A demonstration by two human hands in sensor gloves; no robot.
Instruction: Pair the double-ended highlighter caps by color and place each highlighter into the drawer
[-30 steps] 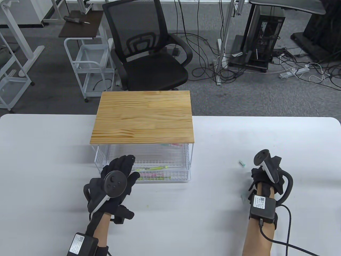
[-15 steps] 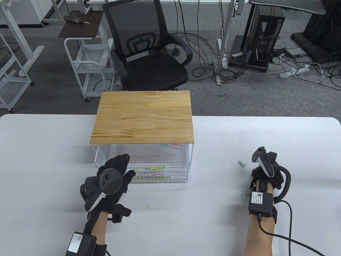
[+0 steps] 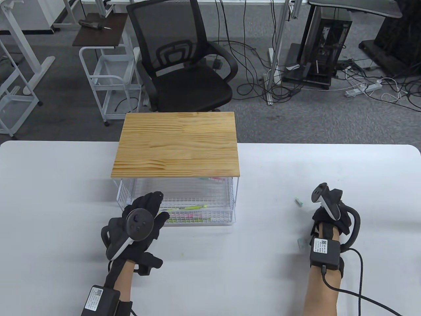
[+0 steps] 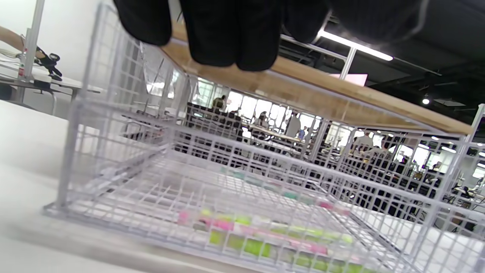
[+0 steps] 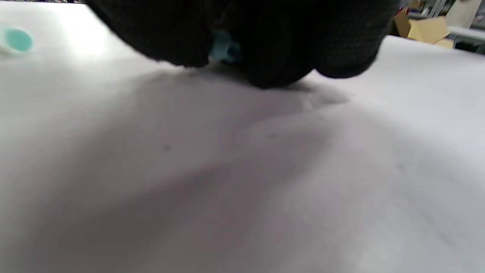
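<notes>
A white wire drawer (image 3: 215, 221) stands pulled out under a wooden top (image 3: 177, 144). Green and pink highlighters (image 3: 187, 208) lie inside it, blurred in the left wrist view (image 4: 250, 242). My left hand (image 3: 153, 205) reaches over the drawer's front left corner with its fingers (image 4: 227, 34) straight and holding nothing. My right hand (image 3: 325, 217) rests on the table at the right, its fingers (image 5: 273, 45) curled round a teal highlighter (image 5: 224, 51), most of it hidden. One teal cap (image 3: 299, 201) lies just left of that hand. Another teal cap (image 3: 301, 243) lies by its wrist.
The white table (image 3: 230, 263) runs wide around both hands. A black office chair (image 3: 184, 65) stands behind the drawer unit, beyond the table's far edge. A cable (image 3: 358, 283) trails from my right wrist.
My left hand drew back slightly to the left, then came forward again to the drawer's front. My right hand shifted a little on the spot, still curled.
</notes>
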